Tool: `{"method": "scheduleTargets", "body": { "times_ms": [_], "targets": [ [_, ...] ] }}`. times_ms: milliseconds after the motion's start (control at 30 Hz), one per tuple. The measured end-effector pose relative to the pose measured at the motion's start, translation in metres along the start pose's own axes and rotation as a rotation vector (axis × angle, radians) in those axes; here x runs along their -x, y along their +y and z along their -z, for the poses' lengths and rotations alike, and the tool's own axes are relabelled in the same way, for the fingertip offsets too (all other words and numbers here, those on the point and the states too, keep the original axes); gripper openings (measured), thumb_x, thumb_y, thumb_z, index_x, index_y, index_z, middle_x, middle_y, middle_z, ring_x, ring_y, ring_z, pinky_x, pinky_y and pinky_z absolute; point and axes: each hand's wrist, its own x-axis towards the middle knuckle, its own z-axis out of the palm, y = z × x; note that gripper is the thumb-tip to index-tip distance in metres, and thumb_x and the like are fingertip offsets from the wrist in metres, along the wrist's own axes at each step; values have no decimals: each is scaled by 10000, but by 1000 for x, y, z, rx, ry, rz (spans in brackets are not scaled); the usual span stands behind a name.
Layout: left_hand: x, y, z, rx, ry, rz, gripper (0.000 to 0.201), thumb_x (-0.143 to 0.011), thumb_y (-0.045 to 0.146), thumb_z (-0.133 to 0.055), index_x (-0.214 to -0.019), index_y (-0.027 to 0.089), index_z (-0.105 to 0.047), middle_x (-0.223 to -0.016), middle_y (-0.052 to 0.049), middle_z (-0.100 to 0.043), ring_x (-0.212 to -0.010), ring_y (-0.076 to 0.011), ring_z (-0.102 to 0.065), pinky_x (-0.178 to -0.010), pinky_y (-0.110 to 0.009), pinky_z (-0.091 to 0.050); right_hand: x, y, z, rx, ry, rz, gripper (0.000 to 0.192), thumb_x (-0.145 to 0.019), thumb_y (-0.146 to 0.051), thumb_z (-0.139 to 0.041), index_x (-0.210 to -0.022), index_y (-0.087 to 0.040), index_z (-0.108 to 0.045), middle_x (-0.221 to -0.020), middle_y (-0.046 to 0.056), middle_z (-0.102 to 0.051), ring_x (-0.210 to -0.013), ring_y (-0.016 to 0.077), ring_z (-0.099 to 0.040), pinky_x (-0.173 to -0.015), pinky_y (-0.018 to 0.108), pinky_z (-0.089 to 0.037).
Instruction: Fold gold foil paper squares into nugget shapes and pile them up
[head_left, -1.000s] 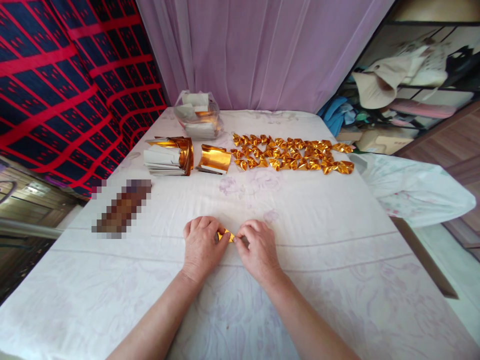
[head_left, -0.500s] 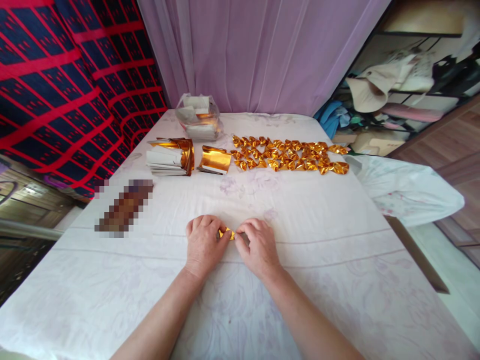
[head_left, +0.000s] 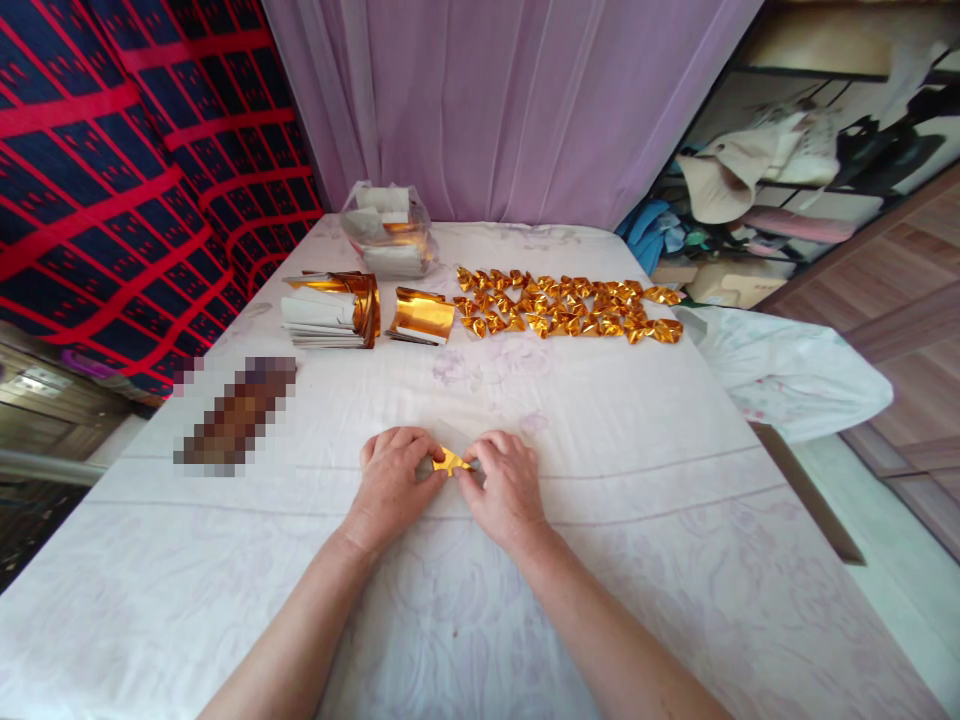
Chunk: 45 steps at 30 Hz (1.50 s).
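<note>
A small piece of gold foil paper [head_left: 450, 461] lies pinched between my two hands on the white cloth-covered table [head_left: 637, 520]. My left hand [head_left: 391, 487] grips its left end with curled fingers. My right hand [head_left: 504, 489] grips its right end the same way. Most of the paper is hidden under my fingertips. Both hands rest on the cloth near the table's middle.
Several folded gold foil shapes [head_left: 570, 304] lie in rows at the back. Left of them sit a curled gold sheet [head_left: 422, 317], a stack of gold and white sheets [head_left: 330, 310] and a clear bag of paper [head_left: 388, 231]. A blurred brown patch [head_left: 236, 415] lies at left.
The gold paper shows a little more between my fingertips now. Both hands stay at the same spot on the cloth; the view has shifted slightly.
</note>
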Motion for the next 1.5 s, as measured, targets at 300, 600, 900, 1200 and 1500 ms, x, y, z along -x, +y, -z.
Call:
{"method": "scheduleTargets", "body": {
  "times_ms": [300, 600, 900, 1200, 1500],
  "targets": [
    [-1, 4, -1, 14, 1, 30, 77, -781, 250, -669, -856, 267, -676, -1011, -3, -661, -1037, -232, -545, -930, -412, -332, -2, 1, 0, -11, -13, -10, 79, -798, -269, -698, -829, -223, -642, -907, 31, -612, -918, 211, -534, -778, 334, -327],
    [-1, 2, -1, 29, -23, 32, 100, -776, 229, -665, -868, 266, -670, -1037, 4, -652, -1054, -226, -535, -946, -413, -318, -2, 13, -2, -145, -42, 5, 151, -793, -101, -610, -847, -233, -658, -945, 18, -637, -938, 195, -566, -820, 332, -349],
    [0, 3, -1, 35, -4, 33, 87, -786, 230, -648, -866, 262, -663, -1029, -4, -653, -1040, -228, -542, -925, -410, -335, 6, 14, 6, -73, 9, 191, 332, -808, -42, -501, -1010, -240, -675, -1026, 40, -645, -972, 195, -542, -837, 336, -368],
    [2, -3, -1, 48, 13, -34, 111, -804, 237, -614, -886, 266, -683, -1050, -12, -665, -1040, -225, -547, -944, -416, -337, 8, -1, 13, 157, -107, 231, 281, -853, -153, -580, -1095, -250, -686, -984, 52, -635, -909, 217, -508, -788, 352, -388],
    [1, -20, 5, 37, -3, -163, 335, -817, 127, -539, -1075, 281, -686, -1207, -25, -670, -1148, -222, -556, -995, -427, -359, 12, -1, 6, 207, -67, 219, 236, -867, -189, -587, -1075, -231, -689, -867, 53, -612, -836, 209, -525, -718, 326, -401]
  ]
}}
